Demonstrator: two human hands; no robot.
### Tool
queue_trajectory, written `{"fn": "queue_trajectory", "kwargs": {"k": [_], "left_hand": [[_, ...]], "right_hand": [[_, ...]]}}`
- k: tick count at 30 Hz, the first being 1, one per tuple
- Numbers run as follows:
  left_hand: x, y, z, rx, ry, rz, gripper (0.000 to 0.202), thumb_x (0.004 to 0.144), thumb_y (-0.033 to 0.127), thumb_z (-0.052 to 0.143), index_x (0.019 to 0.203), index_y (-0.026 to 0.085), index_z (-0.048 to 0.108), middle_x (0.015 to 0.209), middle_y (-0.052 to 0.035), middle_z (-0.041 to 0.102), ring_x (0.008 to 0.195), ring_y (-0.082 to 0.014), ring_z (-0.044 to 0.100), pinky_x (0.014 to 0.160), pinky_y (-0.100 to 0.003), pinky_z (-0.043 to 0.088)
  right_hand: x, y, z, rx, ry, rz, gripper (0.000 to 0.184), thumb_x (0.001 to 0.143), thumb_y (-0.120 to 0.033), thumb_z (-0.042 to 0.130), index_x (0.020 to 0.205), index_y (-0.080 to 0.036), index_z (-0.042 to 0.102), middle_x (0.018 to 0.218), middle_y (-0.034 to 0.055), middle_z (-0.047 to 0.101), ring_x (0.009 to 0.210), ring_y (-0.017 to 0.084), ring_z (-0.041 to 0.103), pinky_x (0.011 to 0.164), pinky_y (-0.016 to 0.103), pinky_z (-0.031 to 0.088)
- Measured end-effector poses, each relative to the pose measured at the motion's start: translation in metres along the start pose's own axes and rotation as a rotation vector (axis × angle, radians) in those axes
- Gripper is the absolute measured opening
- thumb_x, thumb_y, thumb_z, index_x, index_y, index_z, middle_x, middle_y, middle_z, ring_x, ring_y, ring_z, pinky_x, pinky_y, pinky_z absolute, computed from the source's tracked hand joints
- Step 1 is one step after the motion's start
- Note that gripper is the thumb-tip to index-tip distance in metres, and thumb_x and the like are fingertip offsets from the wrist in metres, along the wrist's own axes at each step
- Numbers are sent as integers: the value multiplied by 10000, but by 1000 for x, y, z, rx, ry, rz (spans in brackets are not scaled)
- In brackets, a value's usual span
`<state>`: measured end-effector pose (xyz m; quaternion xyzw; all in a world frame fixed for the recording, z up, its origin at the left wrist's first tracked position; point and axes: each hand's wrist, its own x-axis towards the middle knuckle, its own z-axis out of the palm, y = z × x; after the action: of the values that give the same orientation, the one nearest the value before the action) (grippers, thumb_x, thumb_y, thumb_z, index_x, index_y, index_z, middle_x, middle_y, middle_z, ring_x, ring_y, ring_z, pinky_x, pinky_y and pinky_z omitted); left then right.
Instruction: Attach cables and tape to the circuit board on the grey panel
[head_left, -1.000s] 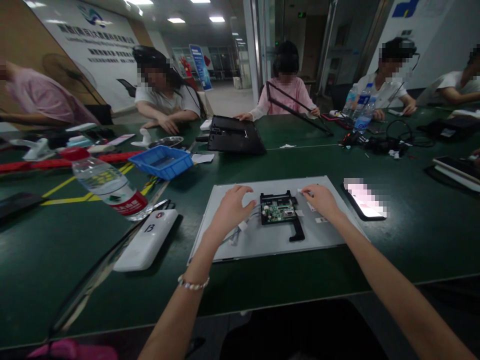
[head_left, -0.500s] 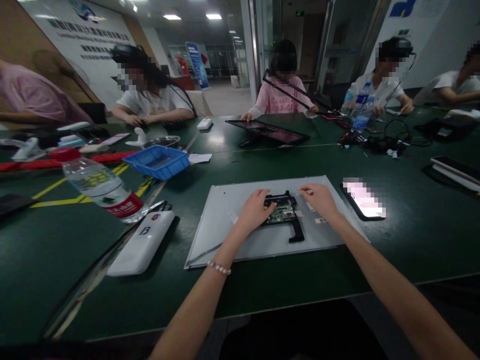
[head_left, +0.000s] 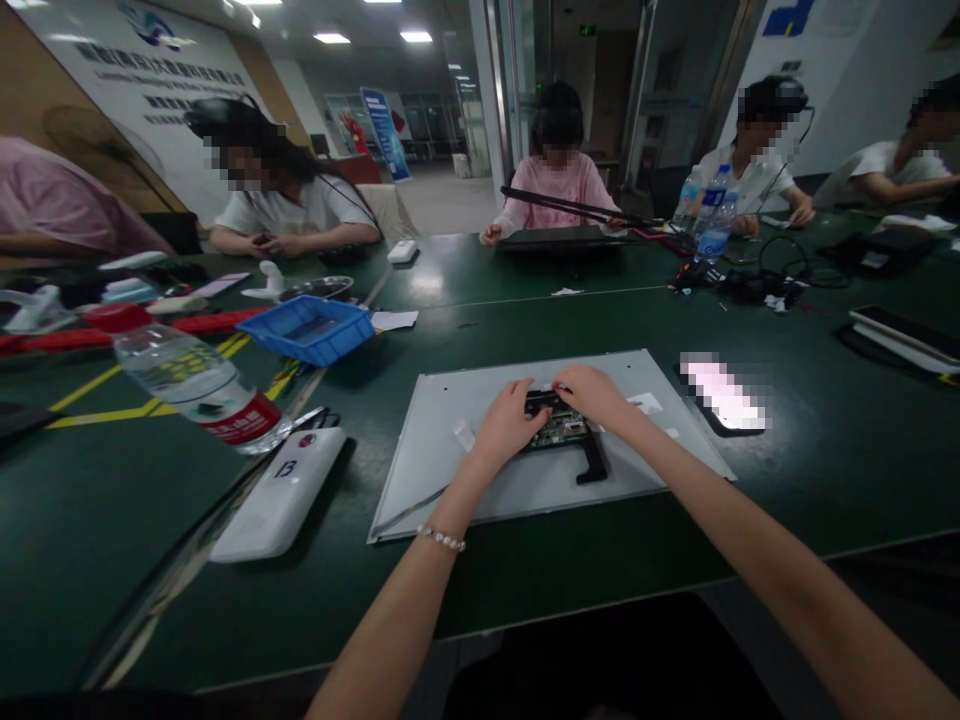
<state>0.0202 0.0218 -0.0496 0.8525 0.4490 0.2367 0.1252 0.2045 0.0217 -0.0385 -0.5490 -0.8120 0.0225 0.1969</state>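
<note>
A green circuit board in a black plastic frame lies on a flat white panel in front of me. My left hand grips the left side of the framed board, its thumb resting on the board and its fingers over the far left edge. At the far edge of the frame, my right hand has thumb and forefinger pinched together; whatever sits between them is too small to make out. Clear and white tape pieces stick to the panel on both sides of the board.
Left of the panel are a white power bank, a water bottle and a blue tray. A lit phone lies to the right. Across the table, a person in pink has a dark flat screen; other people sit alongside.
My right hand has moved left, from beside the board to its far edge. My left hand stays on the board. Across the table, the dark screen has been turned and lowered.
</note>
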Motion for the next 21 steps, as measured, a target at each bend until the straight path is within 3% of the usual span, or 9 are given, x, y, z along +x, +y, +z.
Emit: {"fn": "queue_trajectory", "kwargs": {"k": [8, 13, 17, 21], "left_hand": [[0, 1, 2, 13, 8, 4, 468, 828, 335, 546, 1242, 149, 433, 1198, -124, 515, 1116, -257, 505, 947, -366, 402], [-1, 1, 2, 6, 13, -2, 483, 825, 342, 552, 1248, 143, 427, 1204, -126, 511, 1108, -257, 508, 957, -368, 398], [-2, 3, 0, -6, -5, -15, 487, 834, 356, 543, 1255, 144, 420, 1225, -132, 499, 1127, -258, 499, 968, -374, 390], [-2, 4, -1, -16, -11, -24, 513, 839, 371, 537, 1275, 141, 397, 1245, -138, 485, 1133, -259, 497, 971, -378, 390]], "right_hand": [[1, 4, 2, 75, -63, 2, 222, 843, -204, 508, 986, -184, 676, 1009, 83, 688, 966, 216, 609, 849, 303, 437], [-2, 6, -11, 132, -17, 10, 257, 838, -207, 512, 1046, -172, 660, 1079, 92, 669, 1025, 225, 593, 906, 340, 429], [-21, 22, -29, 207, 39, 91, 239, 831, -209, 516, 1004, -176, 678, 1036, 80, 684, 982, 212, 612, 893, 346, 447], [-48, 39, -36, 388, -110, 170, 219, 783, -206, 566, 961, -186, 692, 952, 67, 701, 856, 192, 643, 761, 311, 501]]}}
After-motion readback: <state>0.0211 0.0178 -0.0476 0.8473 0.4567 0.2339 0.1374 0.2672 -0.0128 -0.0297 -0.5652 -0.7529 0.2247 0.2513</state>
